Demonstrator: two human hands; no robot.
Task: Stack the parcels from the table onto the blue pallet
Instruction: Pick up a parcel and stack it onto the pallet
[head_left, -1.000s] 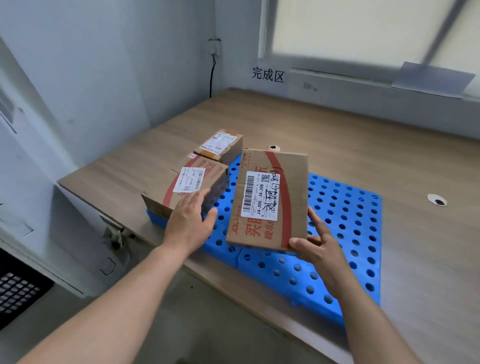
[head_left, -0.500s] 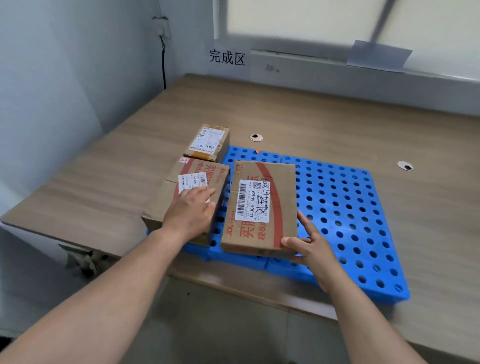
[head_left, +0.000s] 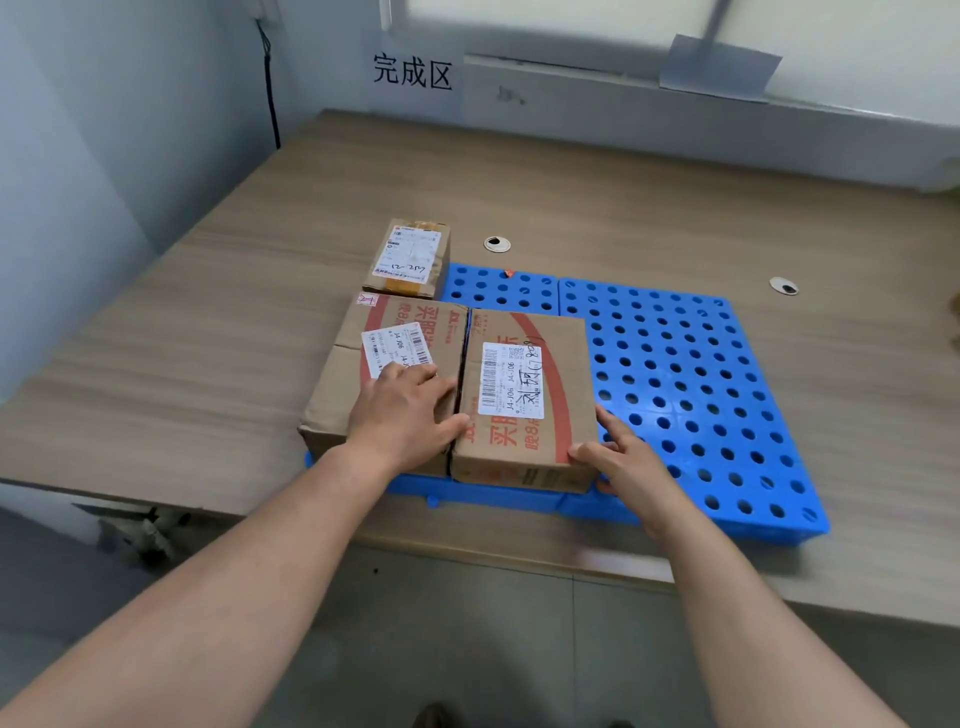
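Wooden table (head_left: 208, 322) carries a blue pallet (head_left: 675, 374) at centre frame. Left hand (head_left: 405, 415) lies flat, fingers extended, on the left box (head_left: 340, 384). Right hand (head_left: 628, 462), fingers straight, touches the right box (head_left: 563, 431) at its lower-right corner.

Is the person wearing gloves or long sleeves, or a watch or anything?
No gloves. The left hand and right hand are bare, and no sleeve shows anywhere up to the picture's edge. I can see no watch, bracelet or ring.
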